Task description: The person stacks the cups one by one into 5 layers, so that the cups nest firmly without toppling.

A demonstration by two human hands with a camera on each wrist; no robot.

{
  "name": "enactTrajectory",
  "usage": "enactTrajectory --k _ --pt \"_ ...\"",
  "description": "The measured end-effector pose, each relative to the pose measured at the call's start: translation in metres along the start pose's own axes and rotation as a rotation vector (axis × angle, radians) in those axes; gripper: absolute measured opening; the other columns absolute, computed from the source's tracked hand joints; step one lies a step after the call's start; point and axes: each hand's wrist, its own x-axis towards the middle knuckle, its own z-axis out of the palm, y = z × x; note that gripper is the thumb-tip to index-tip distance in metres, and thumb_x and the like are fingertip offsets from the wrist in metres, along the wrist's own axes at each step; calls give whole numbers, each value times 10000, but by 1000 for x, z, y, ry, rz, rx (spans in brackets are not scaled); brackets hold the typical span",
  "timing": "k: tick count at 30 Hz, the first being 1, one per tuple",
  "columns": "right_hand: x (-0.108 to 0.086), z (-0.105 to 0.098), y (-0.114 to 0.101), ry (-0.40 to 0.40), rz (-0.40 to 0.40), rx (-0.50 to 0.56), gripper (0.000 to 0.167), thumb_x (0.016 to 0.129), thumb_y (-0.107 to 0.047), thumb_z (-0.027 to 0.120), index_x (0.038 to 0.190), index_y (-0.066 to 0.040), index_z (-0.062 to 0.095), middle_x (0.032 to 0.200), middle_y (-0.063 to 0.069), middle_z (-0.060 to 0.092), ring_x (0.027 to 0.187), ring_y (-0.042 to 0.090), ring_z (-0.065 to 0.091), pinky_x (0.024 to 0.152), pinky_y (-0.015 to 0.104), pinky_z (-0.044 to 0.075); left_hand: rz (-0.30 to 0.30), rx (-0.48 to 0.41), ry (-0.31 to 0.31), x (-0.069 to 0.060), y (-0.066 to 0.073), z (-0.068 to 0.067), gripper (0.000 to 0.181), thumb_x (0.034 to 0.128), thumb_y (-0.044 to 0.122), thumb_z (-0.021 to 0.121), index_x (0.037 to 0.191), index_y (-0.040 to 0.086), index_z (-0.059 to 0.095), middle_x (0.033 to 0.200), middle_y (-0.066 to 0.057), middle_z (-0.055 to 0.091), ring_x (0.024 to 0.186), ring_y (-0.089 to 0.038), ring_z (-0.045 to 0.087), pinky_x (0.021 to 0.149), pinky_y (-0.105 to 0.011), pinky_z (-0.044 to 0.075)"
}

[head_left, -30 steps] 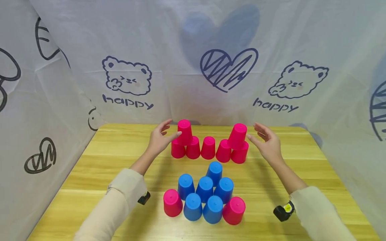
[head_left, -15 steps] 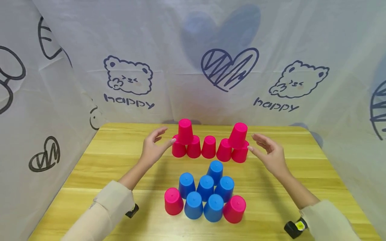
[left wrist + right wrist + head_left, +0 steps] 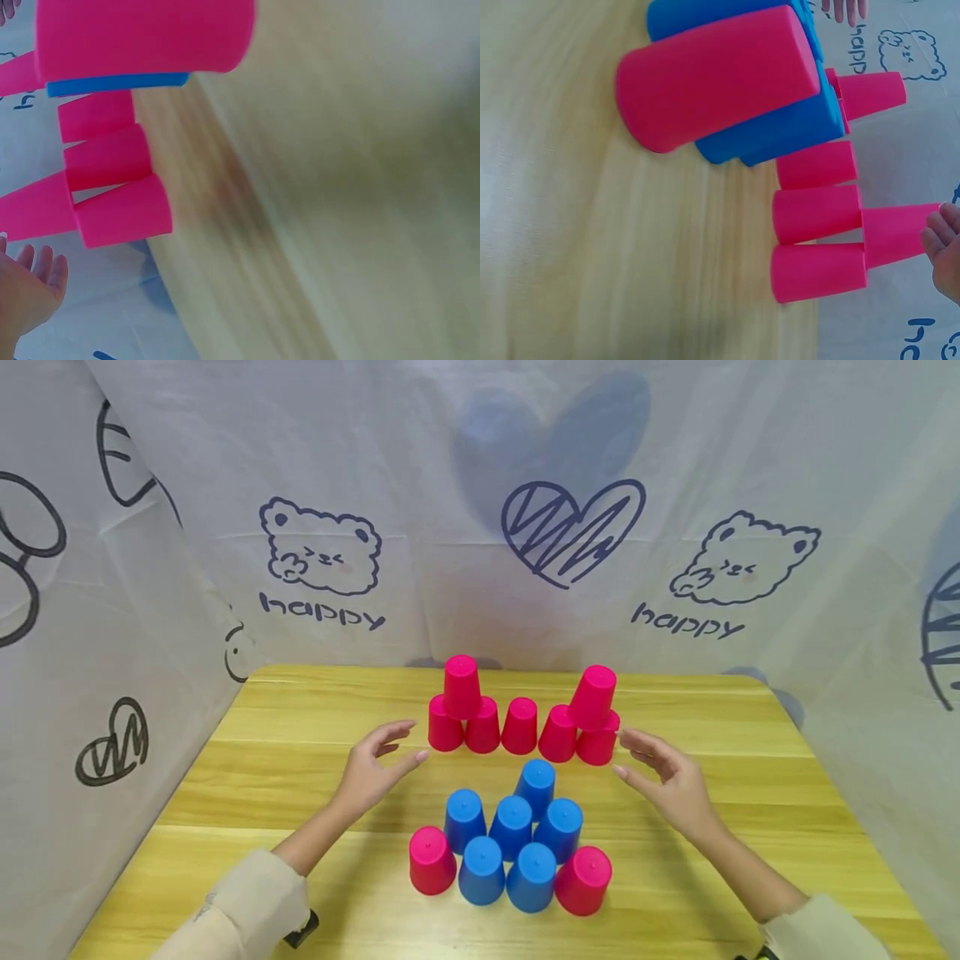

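A back row of upside-down pink cups [image 3: 519, 727] stands on the wooden table. One pink cup [image 3: 461, 687] straddles the left pair, and another pink cup [image 3: 593, 697] straddles the right pair. My left hand [image 3: 371, 770] hovers left of that row, thumb and fingers apart, holding nothing. To the right of the row, my right hand [image 3: 672, 787] is likewise spread and holds nothing; its fingertips are close to the rightmost cup. The left wrist view catches the left hand [image 3: 30, 292] near stacked pink cups, and the right wrist view shows the right hand [image 3: 946, 255] beside an upper cup.
Nearer me stand several upside-down blue cups [image 3: 513, 828] in a cluster. A pink cup [image 3: 432, 862] flanks its front left and another pink cup [image 3: 583, 882] its front right. A white printed cloth [image 3: 450, 543] hangs behind the table [image 3: 300, 710].
Both hands have drawn back from the upper pink cups toward me and lower in the view, the left one also shifting left. The cups have kept their arrangement.
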Motion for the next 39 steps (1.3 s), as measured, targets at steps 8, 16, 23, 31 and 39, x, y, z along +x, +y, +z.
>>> enactTrajectory --k 8,16,23,31,39 --pt "-17 3 4 -28 -38 38 429 762 130 651 1176 122 541 1153 -206 598 1073 -36 570 900 103 455 5 -3 -39 -20 -7 0 465 808 148 712 1223 5 557 1253 -182 575 1158 -326 549 973 -475 455" --pt "-31 7 5 -60 -53 53 428 768 120 651 1181 116 541 1191 -164 603 1093 -24 568 909 108 452 16 16 -76 -34 -13 4 461 803 151 715 1214 8 564 1231 -159 594 1138 -346 554 954 -499 458" --pt "-43 9 6 -115 -73 63 442 760 132 649 1186 126 531 1204 -182 586 1095 -20 569 910 103 448 6 28 -142 -52 -16 11 478 801 169 715 1225 15 557 1234 -186 586 1131 -335 558 942 -533 450" --pt "-62 17 6 -169 -7 61 485 769 74 675 1227 92 518 1213 -184 578 1099 -40 556 914 80 429 -14 9 -181 -69 -16 21 484 827 181 687 1251 13 527 1239 -200 572 1107 -351 560 926 -531 461" --pt "-77 24 10 -256 148 19 520 771 -60 726 1249 16 533 1229 74 617 1087 -67 545 918 126 449 -21 8 -240 -85 -22 26 482 827 209 690 1227 -12 538 1162 -147 617 1050 -261 584 889 -341 515"
